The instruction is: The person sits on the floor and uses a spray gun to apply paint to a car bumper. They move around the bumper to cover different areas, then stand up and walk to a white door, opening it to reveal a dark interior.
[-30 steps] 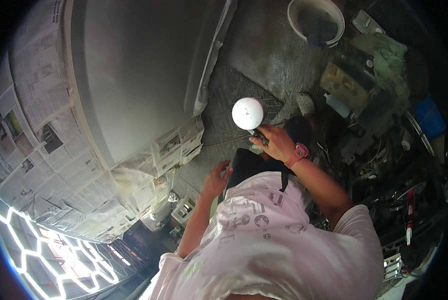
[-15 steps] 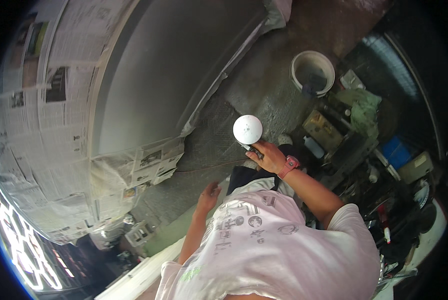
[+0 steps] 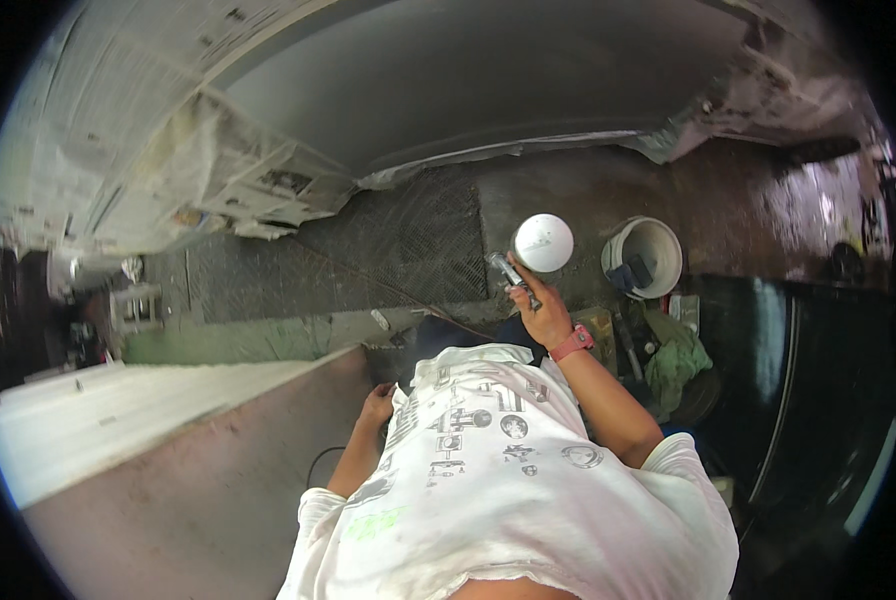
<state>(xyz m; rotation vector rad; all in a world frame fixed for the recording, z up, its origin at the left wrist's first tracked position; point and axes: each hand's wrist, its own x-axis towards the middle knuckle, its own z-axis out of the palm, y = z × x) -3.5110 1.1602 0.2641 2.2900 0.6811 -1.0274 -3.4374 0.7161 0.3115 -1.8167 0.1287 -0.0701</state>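
Observation:
In my right hand (image 3: 546,318) is a spray gun (image 3: 509,273) with a round white cup (image 3: 544,243) on top. My fingers wrap round its handle, and a pink watch sits on that wrist. The gun is held out ahead of my body, apart from the large curved grey panel (image 3: 508,80) beyond it. Newspaper masking (image 3: 118,140) covers the area left of the panel. At my left side, my left hand (image 3: 377,404) hangs low beside the edge of my white shirt. Its fingers are partly hidden, so its grip does not show.
A white bucket (image 3: 674,243) with a dark cloth in it stands on the floor right of the gun. Near it lies a green cloth (image 3: 676,355). A ridged dark mat (image 3: 418,245) lies ahead. A large pale board (image 3: 198,470) stands close on my left.
My view and body have turned to the left, and the grey panel now spans the top. The spray gun remains in my right hand. My left hand has drawn back toward my side.

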